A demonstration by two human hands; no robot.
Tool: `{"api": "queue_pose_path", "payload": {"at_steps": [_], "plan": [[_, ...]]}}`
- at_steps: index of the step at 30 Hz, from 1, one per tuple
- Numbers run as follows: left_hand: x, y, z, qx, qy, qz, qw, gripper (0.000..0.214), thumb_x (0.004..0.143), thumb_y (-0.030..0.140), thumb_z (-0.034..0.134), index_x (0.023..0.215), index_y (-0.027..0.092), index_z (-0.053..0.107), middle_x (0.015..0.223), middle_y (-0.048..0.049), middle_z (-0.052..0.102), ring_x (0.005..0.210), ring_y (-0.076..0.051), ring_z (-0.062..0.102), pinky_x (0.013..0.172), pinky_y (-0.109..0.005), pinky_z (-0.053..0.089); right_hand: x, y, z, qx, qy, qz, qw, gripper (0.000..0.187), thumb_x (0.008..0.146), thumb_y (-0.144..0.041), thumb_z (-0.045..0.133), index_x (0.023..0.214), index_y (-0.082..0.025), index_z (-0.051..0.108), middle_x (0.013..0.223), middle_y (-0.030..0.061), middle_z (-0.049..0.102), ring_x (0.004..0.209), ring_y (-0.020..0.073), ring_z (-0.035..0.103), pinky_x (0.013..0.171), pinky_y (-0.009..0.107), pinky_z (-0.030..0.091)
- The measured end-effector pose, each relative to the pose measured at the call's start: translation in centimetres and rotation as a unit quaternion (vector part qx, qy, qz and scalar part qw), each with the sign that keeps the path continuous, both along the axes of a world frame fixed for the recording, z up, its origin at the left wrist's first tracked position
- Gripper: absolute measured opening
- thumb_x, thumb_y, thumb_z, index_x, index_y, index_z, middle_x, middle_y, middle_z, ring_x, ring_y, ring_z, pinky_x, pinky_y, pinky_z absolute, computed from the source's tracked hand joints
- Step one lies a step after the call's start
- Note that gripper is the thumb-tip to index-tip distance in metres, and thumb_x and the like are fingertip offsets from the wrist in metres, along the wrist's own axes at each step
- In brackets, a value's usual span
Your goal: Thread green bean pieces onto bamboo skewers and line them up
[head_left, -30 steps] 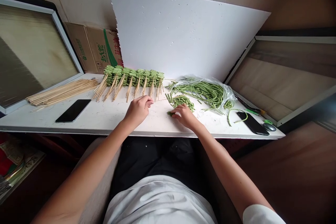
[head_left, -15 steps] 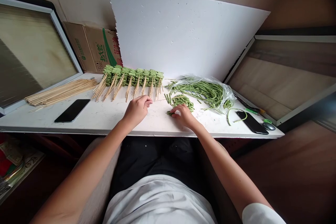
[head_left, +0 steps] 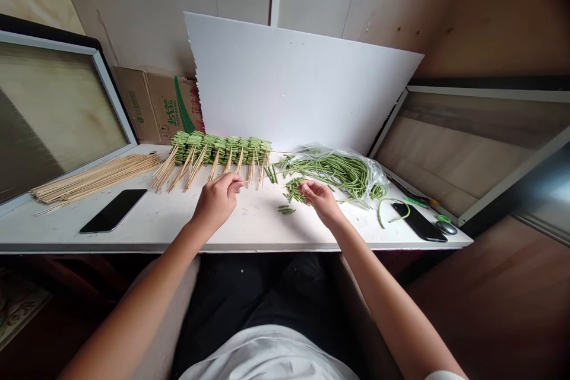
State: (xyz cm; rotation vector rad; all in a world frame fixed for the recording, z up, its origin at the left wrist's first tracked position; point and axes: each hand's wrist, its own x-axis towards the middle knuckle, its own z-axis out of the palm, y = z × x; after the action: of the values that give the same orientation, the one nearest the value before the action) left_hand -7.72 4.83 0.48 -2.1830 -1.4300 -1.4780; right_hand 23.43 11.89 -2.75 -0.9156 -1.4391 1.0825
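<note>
White desk [head_left: 249, 231] stands before a board [head_left: 303, 83]. Skewer [head_left: 255, 180]: over the desk's middle, bean pieces [head_left: 271, 174] at its tip, other end grasped by the closed fingers of the left hand [head_left: 217, 202]. Right hand [head_left: 323, 202]: thumb and fingertips near each other at the pile of cut beans [head_left: 294, 191]; whether they grip a piece cannot be told. Loaded skewers [head_left: 218, 150] line the rear edge, left of centre; bagged long beans [head_left: 341, 169] lie right of centre. Bare skewers [head_left: 102, 175] lie toward the left edge. One phone [head_left: 418, 222] lies near the front right corner.
</note>
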Motion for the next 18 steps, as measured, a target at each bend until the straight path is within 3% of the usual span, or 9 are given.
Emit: {"api": "queue_pose_path", "payload": {"at_steps": [3, 7, 18], "plan": [[0.2, -0.5, 0.5, 0.005, 0.004, 0.007, 1.000, 0.019, 0.103, 0.022, 0.054, 0.093, 0.020, 0.071, 0.079, -0.0035, 0.076, 0.072, -0.020, 0.070, 0.070, -0.031, 0.051, 0.1, -1.0, 2.0, -0.035, 0.111, 0.046, 0.992, 0.041, 0.074, -0.058, 0.093, 0.092, -0.025, 0.079, 0.095, 0.0029, 0.077, 0.077, 0.0151, 0.062, 0.065, 0.028, 0.049], [0.7, -0.9, 0.5, 0.007, 0.010, 0.008, 1.000, 0.019, 0.103, 0.021, 0.053, 0.093, 0.021, 0.070, 0.082, -0.0033, 0.077, 0.073, -0.020, 0.071, 0.070, -0.029, 0.051, -0.3, -2.2, 3.5, -0.042, 0.182, 0.057, 0.981, 0.038, 0.073, -0.053, 0.096, 0.094, -0.025, 0.081, 0.094, 0.0031, 0.078, 0.079, 0.0156, 0.065, 0.072, 0.028, 0.054], [1.4, -1.1, 0.1, 0.002, 0.036, 0.032, 0.999, 0.020, 0.101, 0.021, 0.054, 0.093, 0.020, 0.072, 0.079, -0.0034, 0.077, 0.070, -0.021, 0.071, 0.066, -0.031, 0.049, -1.1, -3.1, 3.9, -0.067, 0.218, 0.037, 0.973, 0.035, 0.072, -0.049, 0.097, 0.090, -0.023, 0.083, 0.099, 0.0063, 0.084, 0.089, 0.0192, 0.077, 0.080, 0.028, 0.060]]}}
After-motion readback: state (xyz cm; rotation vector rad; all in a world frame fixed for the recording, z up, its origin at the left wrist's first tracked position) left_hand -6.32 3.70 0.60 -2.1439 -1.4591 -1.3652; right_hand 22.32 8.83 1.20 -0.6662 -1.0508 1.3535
